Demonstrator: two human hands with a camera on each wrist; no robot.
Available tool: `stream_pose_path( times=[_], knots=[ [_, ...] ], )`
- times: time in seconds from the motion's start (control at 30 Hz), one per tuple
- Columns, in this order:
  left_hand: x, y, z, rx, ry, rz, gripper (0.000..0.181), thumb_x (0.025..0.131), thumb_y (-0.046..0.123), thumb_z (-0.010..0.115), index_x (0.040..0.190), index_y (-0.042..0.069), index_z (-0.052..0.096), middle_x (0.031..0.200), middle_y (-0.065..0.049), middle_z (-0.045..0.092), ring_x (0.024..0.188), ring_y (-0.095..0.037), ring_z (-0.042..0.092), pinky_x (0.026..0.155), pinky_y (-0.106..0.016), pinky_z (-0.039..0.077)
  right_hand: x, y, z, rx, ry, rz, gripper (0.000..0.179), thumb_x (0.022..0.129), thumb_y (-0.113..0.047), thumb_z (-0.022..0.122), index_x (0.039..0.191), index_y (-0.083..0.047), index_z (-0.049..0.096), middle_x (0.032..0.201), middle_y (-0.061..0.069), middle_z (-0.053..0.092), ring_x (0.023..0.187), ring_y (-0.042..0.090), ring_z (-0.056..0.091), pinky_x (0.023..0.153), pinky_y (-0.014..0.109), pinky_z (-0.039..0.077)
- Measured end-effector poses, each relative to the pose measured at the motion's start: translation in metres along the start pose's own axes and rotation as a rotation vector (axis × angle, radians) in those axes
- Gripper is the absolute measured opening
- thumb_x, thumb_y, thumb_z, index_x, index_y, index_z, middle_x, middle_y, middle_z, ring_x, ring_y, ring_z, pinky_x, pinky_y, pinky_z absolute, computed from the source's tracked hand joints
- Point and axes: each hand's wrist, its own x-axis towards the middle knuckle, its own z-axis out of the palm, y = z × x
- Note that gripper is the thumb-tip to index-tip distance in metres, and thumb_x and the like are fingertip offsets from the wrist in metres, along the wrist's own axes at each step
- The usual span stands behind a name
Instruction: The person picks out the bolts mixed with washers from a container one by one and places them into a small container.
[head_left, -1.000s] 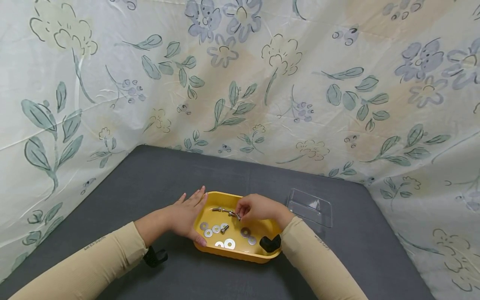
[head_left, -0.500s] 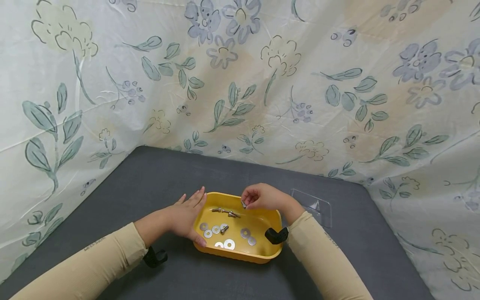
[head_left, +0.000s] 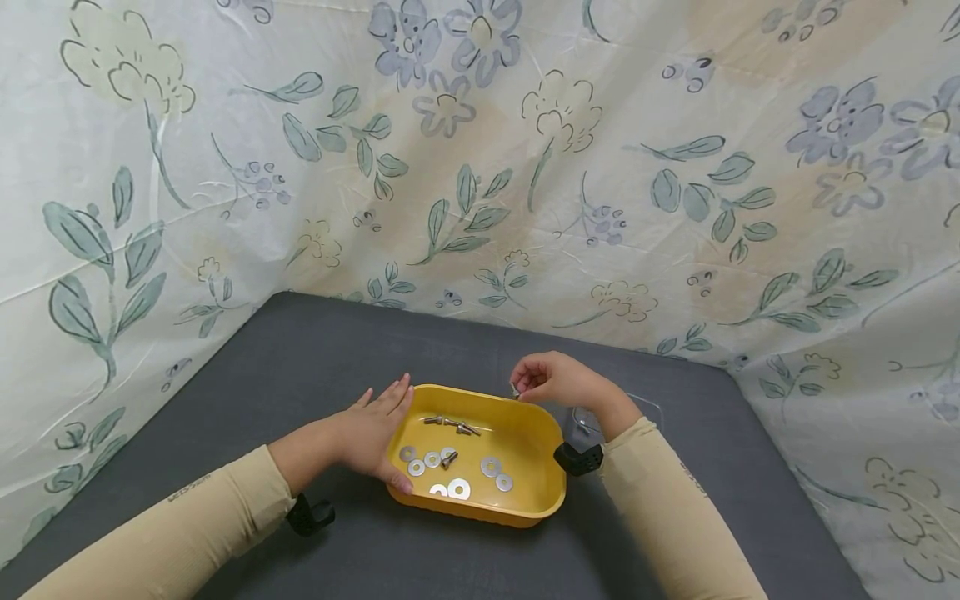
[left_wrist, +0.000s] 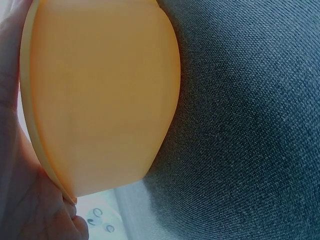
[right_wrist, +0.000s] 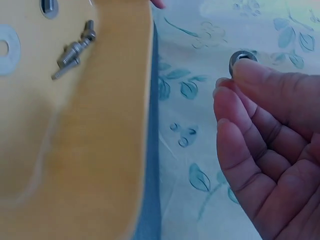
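My left hand [head_left: 371, 433] lies with fingers spread straight against the left side of a yellow plastic tray [head_left: 487, 513], its thumb at the front rim. In the left wrist view that hand runs along the rim [left_wrist: 27, 100]. Above the tray's far right rim, my right hand [head_left: 566, 382] pinches a small metal bolt [right_wrist: 242, 61] between thumb and fingertips, its round head upward in the right wrist view. Several bolts [head_left: 452, 425] lie in a row inside the tray. One more bolt [head_left: 449, 459] rests by the washers [head_left: 459, 488] near the left, and two washers [head_left: 491, 467] lie further right.
A clear plastic container [head_left: 583, 423] stands right of the tray, partly hidden behind my right forearm. The dark grey tabletop [head_left: 345, 342] ends at a flowered cloth [head_left: 450, 250] hung behind and on both sides. A black strap [head_left: 577, 458] is on my right wrist.
My right hand has lifted a bolt from beside the row in the tray and carried it back and right, over the far rim. The left hand has stayed in place.
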Motion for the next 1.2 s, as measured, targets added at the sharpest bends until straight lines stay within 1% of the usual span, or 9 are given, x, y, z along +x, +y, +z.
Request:
stream_pose_path(
  times=[0.23, 0.37, 0.6, 0.77, 0.83, 0.97, 1.2],
  knots=[
    [0.0, 0.0, 0.0, 0.007, 0.008, 0.005, 0.134, 0.054, 0.083, 0.056, 0.147, 0.003, 0.003, 0.152, -0.012, -0.012, 0.139, -0.027, -0.003, 0.108, -0.055, 0.007, -0.015, 0.005, -0.016, 0.005, 0.067, 0.047, 0.017, 0.081, -0.014, 0.07, 0.096, -0.01, 0.063, 0.084, 0.005, 0.06, 0.078, 0.022, 0.055, 0.073, 0.033, 0.051],
    [0.0, -0.001, 0.001, 0.011, 0.006, 0.005, 0.134, 0.054, 0.084, 0.055, 0.147, 0.003, 0.003, 0.152, -0.011, -0.012, 0.139, -0.027, -0.002, 0.108, -0.055, 0.007, -0.023, 0.01, -0.024, 0.021, 0.103, 0.05, 0.019, 0.081, -0.013, 0.07, 0.098, -0.006, 0.062, 0.085, 0.007, 0.06, 0.078, 0.023, 0.055, 0.072, 0.032, 0.051],
    [0.0, -0.001, 0.001, 0.005, 0.006, 0.01, 0.133, 0.055, 0.083, 0.056, 0.147, 0.003, 0.003, 0.152, -0.011, -0.012, 0.139, -0.028, -0.002, 0.108, -0.055, 0.007, -0.035, 0.024, -0.036, 0.07, 0.159, 0.083, 0.024, 0.08, -0.014, 0.071, 0.1, -0.004, 0.062, 0.089, 0.008, 0.06, 0.082, 0.025, 0.055, 0.074, 0.035, 0.051],
    [0.0, -0.002, 0.0, 0.002, 0.007, 0.011, 0.133, 0.055, 0.082, 0.057, 0.147, 0.003, 0.002, 0.152, -0.012, -0.012, 0.139, -0.028, -0.002, 0.107, -0.055, 0.007, -0.042, 0.035, -0.043, 0.082, 0.183, 0.104, 0.027, 0.082, -0.015, 0.069, 0.103, -0.001, 0.061, 0.091, 0.01, 0.06, 0.085, 0.025, 0.055, 0.078, 0.038, 0.05],
    [0.0, -0.002, 0.0, 0.006, 0.009, 0.013, 0.133, 0.055, 0.082, 0.057, 0.147, 0.003, 0.002, 0.151, -0.012, -0.012, 0.139, -0.028, -0.002, 0.107, -0.055, 0.007, -0.045, 0.04, -0.045, 0.087, 0.187, 0.114, 0.027, 0.082, -0.015, 0.069, 0.103, 0.0, 0.06, 0.092, 0.01, 0.06, 0.085, 0.025, 0.055, 0.078, 0.037, 0.051],
    [0.001, -0.002, 0.001, 0.009, 0.014, 0.015, 0.132, 0.056, 0.081, 0.057, 0.147, 0.003, 0.002, 0.151, -0.012, -0.012, 0.139, -0.028, -0.001, 0.108, -0.055, 0.007, -0.05, 0.048, -0.05, 0.096, 0.194, 0.135, 0.028, 0.083, -0.015, 0.068, 0.105, 0.0, 0.059, 0.093, 0.011, 0.059, 0.087, 0.025, 0.055, 0.076, 0.03, 0.051],
    [0.003, -0.004, 0.002, 0.009, 0.018, 0.018, 0.133, 0.055, 0.082, 0.057, 0.147, 0.003, 0.002, 0.152, -0.012, -0.012, 0.139, -0.027, -0.003, 0.108, -0.055, 0.007, -0.061, 0.06, -0.056, 0.116, 0.223, 0.169, 0.029, 0.082, -0.016, 0.069, 0.105, 0.0, 0.059, 0.093, 0.012, 0.059, 0.088, 0.027, 0.057, 0.076, 0.028, 0.051]
  ],
)
